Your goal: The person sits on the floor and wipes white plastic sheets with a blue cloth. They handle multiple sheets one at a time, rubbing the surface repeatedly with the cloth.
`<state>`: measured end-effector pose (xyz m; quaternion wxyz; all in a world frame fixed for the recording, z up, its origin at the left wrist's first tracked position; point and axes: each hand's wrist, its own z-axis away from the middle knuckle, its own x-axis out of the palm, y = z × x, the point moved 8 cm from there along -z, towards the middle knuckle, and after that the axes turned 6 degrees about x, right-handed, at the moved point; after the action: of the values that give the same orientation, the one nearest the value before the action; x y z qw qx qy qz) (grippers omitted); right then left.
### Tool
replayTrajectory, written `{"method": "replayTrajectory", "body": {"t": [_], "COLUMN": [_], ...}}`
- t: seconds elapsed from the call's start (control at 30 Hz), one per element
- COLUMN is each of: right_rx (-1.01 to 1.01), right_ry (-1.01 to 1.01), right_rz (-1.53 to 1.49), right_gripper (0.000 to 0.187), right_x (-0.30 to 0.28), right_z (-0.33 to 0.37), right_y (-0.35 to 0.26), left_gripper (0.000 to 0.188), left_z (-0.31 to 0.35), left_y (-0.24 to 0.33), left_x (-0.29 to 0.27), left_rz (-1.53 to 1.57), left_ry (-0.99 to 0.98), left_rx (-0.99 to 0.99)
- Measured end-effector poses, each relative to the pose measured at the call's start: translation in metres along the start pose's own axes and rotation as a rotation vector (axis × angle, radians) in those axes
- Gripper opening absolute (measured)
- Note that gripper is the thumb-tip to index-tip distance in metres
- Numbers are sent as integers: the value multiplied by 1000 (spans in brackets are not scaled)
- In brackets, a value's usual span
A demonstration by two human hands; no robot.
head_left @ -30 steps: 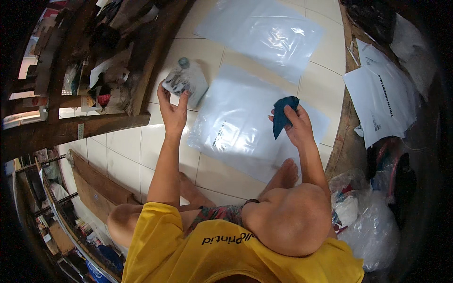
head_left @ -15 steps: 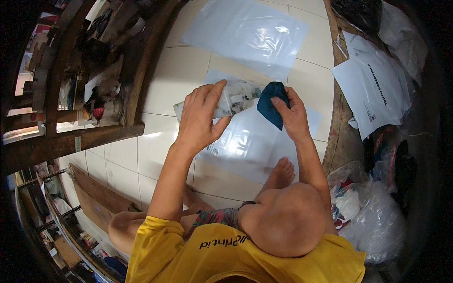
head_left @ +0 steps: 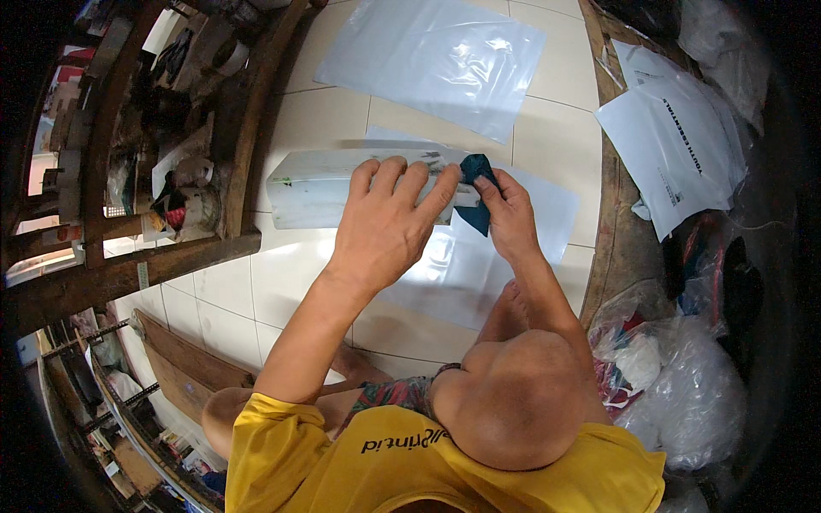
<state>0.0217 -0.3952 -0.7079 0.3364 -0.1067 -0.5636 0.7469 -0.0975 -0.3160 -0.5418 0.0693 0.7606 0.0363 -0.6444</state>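
Note:
My left hand [head_left: 385,209] grips a long, pale grey-white block-shaped thing [head_left: 312,190], its fingers lying over the near part and the thumb hidden. Dark smudges mark its right end, and small green specks show toward its left end; I cannot tell its kind. In my right hand [head_left: 509,214] a dark teal cloth [head_left: 473,209] is pinched between thumb and fingers, pressed against the right end of the pale thing. Both are held above a pale plastic bag [head_left: 534,205] lying flat on the tiled floor.
Another pale plastic bag [head_left: 428,64] lies farther off on the floor. Printed white bags [head_left: 676,154] rest on a wooden ledge [head_left: 599,231] at right, with clear plastic bags [head_left: 684,393] below. A cluttered wooden rack [head_left: 244,120] stands at left, a brown board [head_left: 184,372] nearer.
The pale thing has turned so more of its long side shows, reaching farther left. My left hand has shifted right along it. The cloth is more bunched, slightly left of before.

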Motion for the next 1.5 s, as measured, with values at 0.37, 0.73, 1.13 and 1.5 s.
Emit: {"method": "replayTrajectory", "body": {"t": [0.37, 0.73, 1.13, 1.5], "right_rx": [144, 156, 119, -152], "right_ry": [-69, -95, -120, -505], "right_rz": [-531, -607, 176, 920], "right_gripper": [26, 26, 26, 28], "right_x": [11, 15, -50, 24], "right_z": [3, -1, 2, 76], "right_y": [18, 23, 2, 83], "left_gripper": [67, 76, 62, 79], "left_z": [3, 13, 168, 255], "left_y": [9, -11, -190, -237], "left_x": [4, 5, 51, 100], "left_rz": [-82, 72, 859, 836], "left_ry": [25, 72, 745, 929], "left_rx": [57, -47, -967, -1055]}}
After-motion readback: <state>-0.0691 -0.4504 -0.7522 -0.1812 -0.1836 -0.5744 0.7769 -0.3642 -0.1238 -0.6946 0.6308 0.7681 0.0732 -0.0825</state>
